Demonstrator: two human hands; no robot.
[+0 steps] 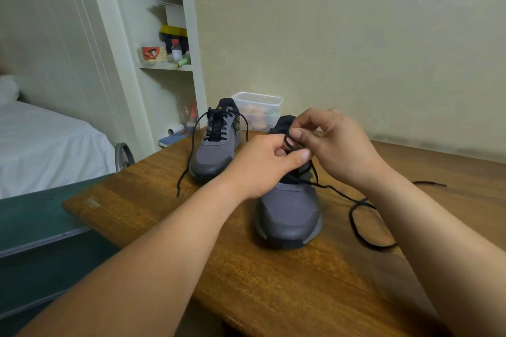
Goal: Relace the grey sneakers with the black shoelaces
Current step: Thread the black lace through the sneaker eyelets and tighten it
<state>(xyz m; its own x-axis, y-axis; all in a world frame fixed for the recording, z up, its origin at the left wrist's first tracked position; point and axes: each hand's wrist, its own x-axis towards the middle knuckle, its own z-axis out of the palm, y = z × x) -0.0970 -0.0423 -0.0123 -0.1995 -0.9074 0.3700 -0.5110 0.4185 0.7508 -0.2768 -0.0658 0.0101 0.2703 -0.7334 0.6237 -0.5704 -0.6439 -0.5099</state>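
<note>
1. Two grey sneakers are standing upright on the wooden table [246, 276], toes pointing toward the person. The far sneaker [216, 153] is sitting back and to the left. The near sneaker [289, 213] is sitting directly under the hands, within easy reach for lacing.
2. The far sneaker is showing a black lace [189, 161] crossing through its eyelets, with both ends hanging loose onto the table. It is judged laced but not tied.
3. The left hand [262, 164] is reaching over the throat of the near sneaker, its thumb and fingers [301, 156] closing on the black shoelace [351, 216] just above the eyelets.
4. The right hand [336, 145] is meeting it from the other side, with its fingers [297, 134] curling in and pinching a small loop of the same shoelace.
5. The two hands are working close together, probably guiding the shoelace through an upper eyelet. The eyelet itself is hiding behind the fingers, so this cannot be confirmed.
6. The free length of the shoelace is trailing to the right and curling in a slack loop on the table, giving the hands slack to draw on.
7. A clear plastic container [258, 107] is standing behind the sneakers by the wall, well apart from the work.
8. The second sneaker is judged partly laced, and the slack loop is risking a snag or twist when pulled.
</note>
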